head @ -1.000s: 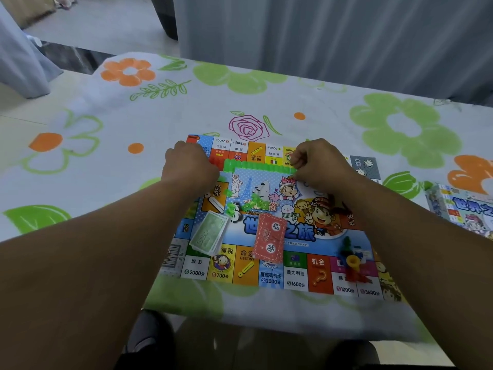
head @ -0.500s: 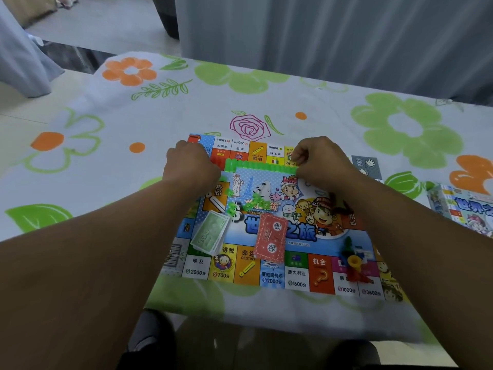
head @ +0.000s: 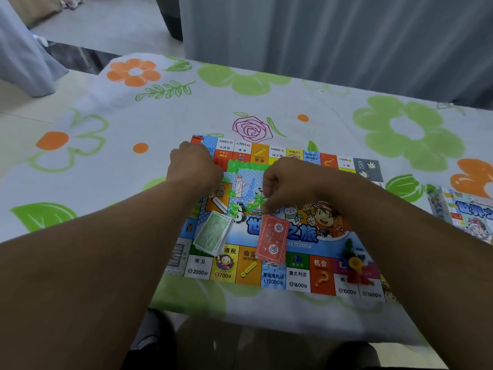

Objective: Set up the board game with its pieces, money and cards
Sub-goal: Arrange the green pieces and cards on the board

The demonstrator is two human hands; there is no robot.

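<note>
Left hand (head: 194, 166): fingers curled, apparently pinching the left end of the green strip (head: 248, 164) of houses, likely steadying it so pieces can be snapped off.
Right hand (head: 290, 185): fingers curled over the loose green houses (head: 234, 209) at centre frame; whether it grips one cannot be told.
Board (head: 320, 279): carries money (head: 212, 236), red cards (head: 272, 241) and pawns (head: 353, 265), grouped in its lower part.
Floral tablecloth (head: 106, 161) underneath; game box (head: 464, 212) at right edge; grey curtain (head: 320, 36) above.
</note>
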